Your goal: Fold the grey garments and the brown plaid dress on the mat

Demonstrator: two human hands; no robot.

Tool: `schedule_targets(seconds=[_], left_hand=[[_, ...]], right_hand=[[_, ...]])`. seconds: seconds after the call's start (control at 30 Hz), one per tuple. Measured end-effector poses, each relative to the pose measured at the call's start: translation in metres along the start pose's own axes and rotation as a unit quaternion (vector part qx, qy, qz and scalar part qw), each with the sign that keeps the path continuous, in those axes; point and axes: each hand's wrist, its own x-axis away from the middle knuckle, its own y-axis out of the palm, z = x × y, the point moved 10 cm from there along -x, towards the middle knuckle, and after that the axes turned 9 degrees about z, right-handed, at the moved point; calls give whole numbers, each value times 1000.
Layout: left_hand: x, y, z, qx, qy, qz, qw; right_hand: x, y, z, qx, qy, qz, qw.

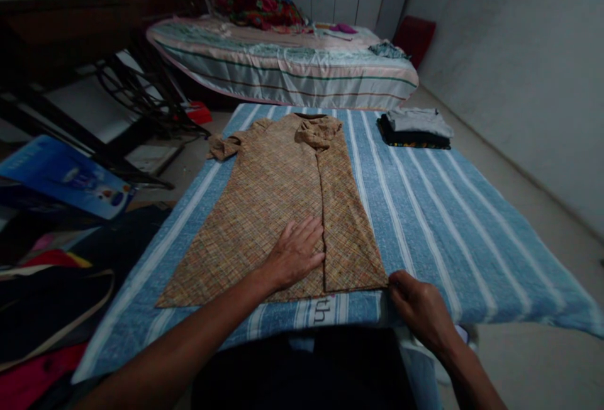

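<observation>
While spread left fingers are pressing shirt, right fingers pinching corner; side fold between seemingly forming, needing smoothing.

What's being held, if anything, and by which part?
Right hand pinches the brown checked short-sleeved garment at its near right hem corner. Left hand lies flat on it, gripping nothing.

The garment is matt cloth — the bedspread, glossy fabric.

Dim light, deep shadows; stretched edges
</observation>
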Motion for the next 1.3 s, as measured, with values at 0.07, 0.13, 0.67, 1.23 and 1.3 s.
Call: schedule_targets(seconds=[0.07,0.13,0.67,1.23,1.3], left_hand=[[0,1,-1,-2,2,2,1000],[0,2,-1,-6,3,-3,1000],[-1,-1,0,6,-3,-12,1000],[1,-2,0,5,-3,-8,1000],[1,-3,0,6,0,-5,1000]], right_hand=[[0,2,-2,6,-1,-11,1000],[0,3,-3,1,6,-22,1000],[-4,6,2,79,-12,53,995],[0,7,-19,234,-12,86,968],[-1,6,-19,238,-21,93,967]])
